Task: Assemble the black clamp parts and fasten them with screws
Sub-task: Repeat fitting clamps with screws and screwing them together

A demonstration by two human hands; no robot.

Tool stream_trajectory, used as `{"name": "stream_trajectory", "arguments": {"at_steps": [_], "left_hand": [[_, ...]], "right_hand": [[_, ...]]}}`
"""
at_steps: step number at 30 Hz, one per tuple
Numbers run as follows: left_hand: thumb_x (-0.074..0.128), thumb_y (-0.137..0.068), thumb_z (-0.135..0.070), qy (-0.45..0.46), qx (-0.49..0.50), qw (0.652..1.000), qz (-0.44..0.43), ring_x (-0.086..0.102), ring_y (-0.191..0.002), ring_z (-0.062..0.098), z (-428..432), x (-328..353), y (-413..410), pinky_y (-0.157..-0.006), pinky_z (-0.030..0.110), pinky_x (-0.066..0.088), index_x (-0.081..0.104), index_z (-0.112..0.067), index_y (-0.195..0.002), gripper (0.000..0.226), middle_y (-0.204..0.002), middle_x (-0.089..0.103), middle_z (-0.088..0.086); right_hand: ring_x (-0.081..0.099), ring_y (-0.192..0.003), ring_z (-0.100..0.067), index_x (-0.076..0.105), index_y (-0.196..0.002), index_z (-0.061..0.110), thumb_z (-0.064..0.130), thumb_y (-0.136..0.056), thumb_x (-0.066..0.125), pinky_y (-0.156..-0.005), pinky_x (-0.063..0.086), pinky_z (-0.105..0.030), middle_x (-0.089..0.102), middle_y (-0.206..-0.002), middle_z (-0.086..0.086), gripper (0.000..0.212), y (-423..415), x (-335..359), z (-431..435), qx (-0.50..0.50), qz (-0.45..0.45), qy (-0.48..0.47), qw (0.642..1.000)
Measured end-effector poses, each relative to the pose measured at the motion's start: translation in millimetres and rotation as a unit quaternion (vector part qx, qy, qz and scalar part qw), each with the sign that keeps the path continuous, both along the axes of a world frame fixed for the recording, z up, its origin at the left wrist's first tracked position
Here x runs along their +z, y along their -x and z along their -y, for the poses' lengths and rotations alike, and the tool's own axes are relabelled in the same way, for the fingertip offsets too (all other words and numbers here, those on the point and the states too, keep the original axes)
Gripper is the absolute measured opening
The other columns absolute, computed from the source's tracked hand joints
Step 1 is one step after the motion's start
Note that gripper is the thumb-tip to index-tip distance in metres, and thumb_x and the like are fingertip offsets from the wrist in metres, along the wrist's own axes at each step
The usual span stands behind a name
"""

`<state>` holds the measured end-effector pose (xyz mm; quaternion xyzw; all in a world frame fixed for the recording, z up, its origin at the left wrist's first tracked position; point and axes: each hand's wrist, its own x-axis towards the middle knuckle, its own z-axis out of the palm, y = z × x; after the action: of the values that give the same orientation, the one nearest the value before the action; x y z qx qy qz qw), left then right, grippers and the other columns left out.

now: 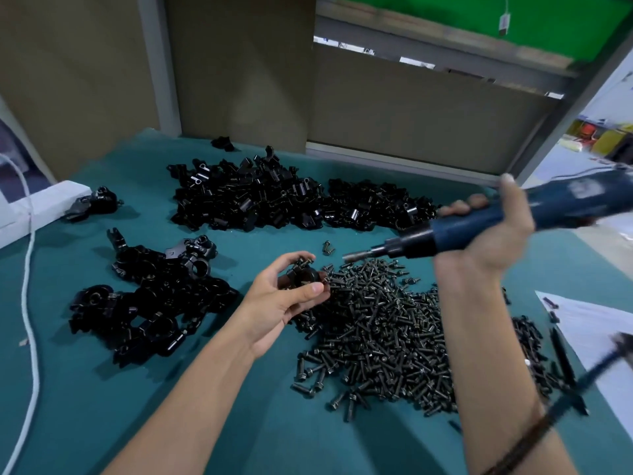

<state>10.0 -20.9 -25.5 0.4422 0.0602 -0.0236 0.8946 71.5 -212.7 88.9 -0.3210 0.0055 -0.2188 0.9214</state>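
My left hand (284, 303) holds a black clamp (303, 276) above the teal table, with a screw sticking up from its top. My right hand (493, 234) grips a blue electric screwdriver (479, 222) held nearly level, its bit (356, 257) pointing left, a short way right of the clamp and not touching it. A large heap of dark screws (387, 327) lies under both hands. Loose black clamp parts (274, 197) are piled at the back. A pile of assembled-looking clamps (150, 296) lies to the left.
A white cable (29, 286) runs down the left side by a white box (41, 204). White paper (596, 323) lies at the right edge with a few black bits. One lone clamp (96, 202) and a stray part (222, 142) sit near the cardboard back wall.
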Motion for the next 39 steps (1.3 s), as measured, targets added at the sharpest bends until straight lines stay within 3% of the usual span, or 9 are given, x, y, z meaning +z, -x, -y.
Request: {"name": "stream_trajectory", "arguments": {"at_steps": [6, 12, 17, 29, 39], "left_hand": [[0.078, -0.059, 0.006, 0.011, -0.025, 1.000, 0.004, 0.071, -0.095, 0.038, -4.7, -4.0, -0.7, -0.076, 0.031, 0.060, 0.074, -0.015, -0.104, 0.050, -0.099, 0.073, 0.020], [0.077, -0.060, 0.006, 0.002, -0.031, 0.999, 0.010, 0.071, -0.096, 0.038, -5.1, -4.4, -1.7, -0.077, 0.031, 0.060, 0.067, -0.012, -0.115, 0.058, -0.099, 0.072, 0.019], [0.074, -0.066, 0.006, -0.013, -0.055, 0.998, 0.017, 0.071, -0.094, 0.035, -2.8, -4.5, -0.7, -0.077, 0.030, 0.059, 0.061, -0.009, -0.123, 0.061, -0.099, 0.072, 0.016], [0.074, -0.066, 0.006, -0.067, -0.062, 0.995, 0.032, 0.072, -0.093, 0.031, -0.3, 1.5, 2.3, -0.084, 0.037, 0.059, 0.060, -0.009, -0.122, 0.060, -0.121, 0.057, 0.012], [0.073, -0.064, 0.007, -0.072, -0.069, 0.995, 0.026, 0.072, -0.092, 0.027, 0.3, 3.3, 2.5, -0.079, 0.033, 0.060, 0.064, -0.009, -0.114, 0.053, -0.107, 0.066, 0.013]], "right_hand": [[0.045, -0.046, -0.013, 0.049, -0.091, 0.014, 0.019, -0.087, 0.067, -0.048, 0.042, -0.024, 0.048, -0.060, 0.001, 0.020, -19.1, -8.9, -31.2, 0.081, -0.084, -0.025, 0.993], [0.043, -0.044, -0.012, 0.048, -0.081, 0.016, 0.019, -0.087, 0.065, -0.049, 0.041, -0.023, 0.047, -0.056, 0.003, 0.018, -24.1, -12.5, -31.0, 0.109, -0.070, -0.029, 0.991], [0.042, -0.043, -0.012, 0.047, -0.078, 0.015, 0.018, -0.087, 0.062, -0.048, 0.040, -0.023, 0.046, -0.054, 0.003, 0.018, -26.6, -11.7, -30.4, 0.120, -0.071, -0.038, 0.989], [0.039, -0.043, -0.011, 0.045, -0.073, 0.015, 0.017, -0.088, 0.057, -0.047, 0.038, -0.022, 0.043, -0.053, 0.003, 0.019, -30.4, -12.5, -26.4, 0.148, -0.055, -0.044, 0.986], [0.038, -0.042, -0.011, 0.044, -0.075, 0.015, 0.016, -0.087, 0.055, -0.047, 0.037, -0.022, 0.042, -0.053, 0.003, 0.016, -28.8, -11.5, -29.0, 0.158, -0.041, -0.021, 0.986]]}}
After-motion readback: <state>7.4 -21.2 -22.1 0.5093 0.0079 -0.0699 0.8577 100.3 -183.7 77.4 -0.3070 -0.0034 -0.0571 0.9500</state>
